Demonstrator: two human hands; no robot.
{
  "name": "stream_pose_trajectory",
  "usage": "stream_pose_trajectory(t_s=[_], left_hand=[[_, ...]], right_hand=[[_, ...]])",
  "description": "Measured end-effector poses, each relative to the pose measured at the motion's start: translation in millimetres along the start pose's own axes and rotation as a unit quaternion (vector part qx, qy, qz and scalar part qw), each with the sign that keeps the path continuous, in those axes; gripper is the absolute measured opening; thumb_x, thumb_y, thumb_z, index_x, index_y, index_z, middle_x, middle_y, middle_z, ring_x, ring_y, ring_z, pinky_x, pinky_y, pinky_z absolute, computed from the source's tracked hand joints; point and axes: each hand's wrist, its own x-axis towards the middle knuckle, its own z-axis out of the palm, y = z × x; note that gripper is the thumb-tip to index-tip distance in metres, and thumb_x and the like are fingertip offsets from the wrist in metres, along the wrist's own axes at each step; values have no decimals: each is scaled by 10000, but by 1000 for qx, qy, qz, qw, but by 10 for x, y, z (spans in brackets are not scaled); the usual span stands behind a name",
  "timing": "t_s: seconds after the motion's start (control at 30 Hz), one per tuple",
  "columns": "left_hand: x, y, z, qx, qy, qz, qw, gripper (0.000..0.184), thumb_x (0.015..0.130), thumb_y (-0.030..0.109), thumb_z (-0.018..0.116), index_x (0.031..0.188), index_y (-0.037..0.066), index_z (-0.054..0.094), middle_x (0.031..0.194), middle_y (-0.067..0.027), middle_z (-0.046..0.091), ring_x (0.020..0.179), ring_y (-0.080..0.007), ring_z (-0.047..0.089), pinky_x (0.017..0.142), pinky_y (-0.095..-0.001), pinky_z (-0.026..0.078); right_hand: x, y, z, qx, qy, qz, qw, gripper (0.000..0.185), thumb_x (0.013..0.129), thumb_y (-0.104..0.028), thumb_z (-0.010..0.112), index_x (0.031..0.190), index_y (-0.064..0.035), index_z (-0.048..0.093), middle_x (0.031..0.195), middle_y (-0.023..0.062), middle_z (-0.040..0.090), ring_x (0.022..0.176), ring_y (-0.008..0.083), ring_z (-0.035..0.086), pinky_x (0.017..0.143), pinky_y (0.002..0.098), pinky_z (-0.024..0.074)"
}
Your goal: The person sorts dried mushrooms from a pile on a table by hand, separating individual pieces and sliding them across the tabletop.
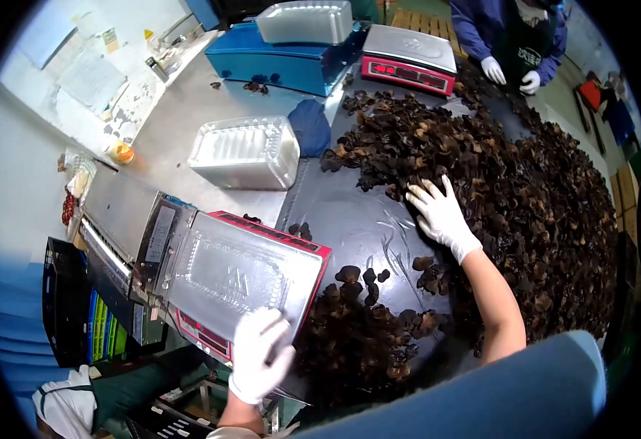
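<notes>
My left hand (260, 356), in a white glove, is at the near edge of a red-edged scale (302, 282). Its thumb stands apart from the fingers, and the fingertips lie over a corner of a clear plastic tray (225, 274) on the scale. Whether they press on the tray I cannot tell. Also gloved in white, my right hand (445, 219) is spread open at the left edge of a large heap of dark wood ear mushrooms (540, 212). Its fingertips touch the heap or hover just over it. A smaller pile of wood ears (357, 336) lies between my arms.
Clear plastic trays (243, 154) stand stacked on the metal table, beside a dark blue cloth (310, 128). Behind are a blue box (276, 62) with another tray on top and a second red scale (408, 58). Across the heap stands a co-worker (510, 44) in white gloves.
</notes>
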Motion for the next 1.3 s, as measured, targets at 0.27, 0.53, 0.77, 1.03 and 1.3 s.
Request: stream_pose_trajectory(t_s=[0.27,0.53,0.77,1.03,1.3], left_hand=[[-162,-387,44,125,-50,-28,990,236,809,177,725,1040,128,705,985,-30,628,999,-261,581,1035,-479,373],[-354,-236,-60,100,-35,-22,994,339,701,163,799,1028,114,722,1099,-64,640,1070,-304,580,983,-477,429],[-545,-59,-157,10,39,-55,998,362,673,101,805,1014,46,700,1142,-134,634,1071,-364,598,947,-486,479],[-706,355,417,-174,-70,-104,977,532,798,146,773,1280,6,595,1347,-210,531,1235,-406,532,1045,-453,444],[-1782,484,919,-81,-153,-143,974,819,777,219,805,1469,52,400,1520,-271,304,1398,-484,329,1141,-534,322]], right_hand=[[645,-974,-230,256,64,-125,956,189,883,-167,629,1035,-104,721,998,55,705,914,239,627,864,355,481],[1660,-1986,372,385,-171,-63,905,346,805,-29,573,1120,-72,710,1244,174,637,1104,367,627,951,417,502],[919,-1349,519,434,-43,-29,900,166,746,1,586,833,-33,723,889,169,678,899,349,652,821,378,521],[-1287,-1037,-373,566,-32,161,808,101,774,43,596,855,-11,624,931,80,607,925,211,613,868,312,485],[-2448,-1316,-442,597,119,337,719,144,830,100,599,906,-18,634,1033,47,577,967,146,582,871,268,464]])
